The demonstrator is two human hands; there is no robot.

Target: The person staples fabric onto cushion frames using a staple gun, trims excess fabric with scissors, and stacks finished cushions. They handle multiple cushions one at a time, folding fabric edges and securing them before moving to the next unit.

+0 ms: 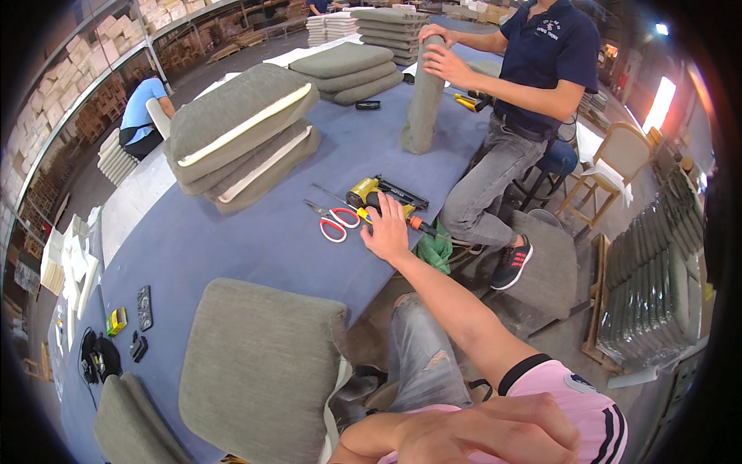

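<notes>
My right hand (pixel 389 230) reaches over the table and lies across the dark grip of a yellow and black staple gun (pixel 365 190), fingers curved over it. An orange hose fitting (pixel 417 223) sticks out beside the palm. Near the thumb is a yellow-handled screwdriver (pixel 364 217). Scissors (pixel 334 224) with red and white handles lie just left. My left hand (pixel 495 433) is close to my chest with bent fingers; whatever is under them is hidden. A grey-green cushion (pixel 259 367) lies before me at the table's near edge.
Stacked cushions (pixel 239 131) stand on the blue table (pixel 224 247) farther off. Across it, a co-worker (pixel 541 69) holds a rolled cushion (pixel 423 100) upright. Small dark tools (pixel 144 308) and a yellow box (pixel 117 321) lie left. Wrapped cushions (pixel 645 286) are piled on the right.
</notes>
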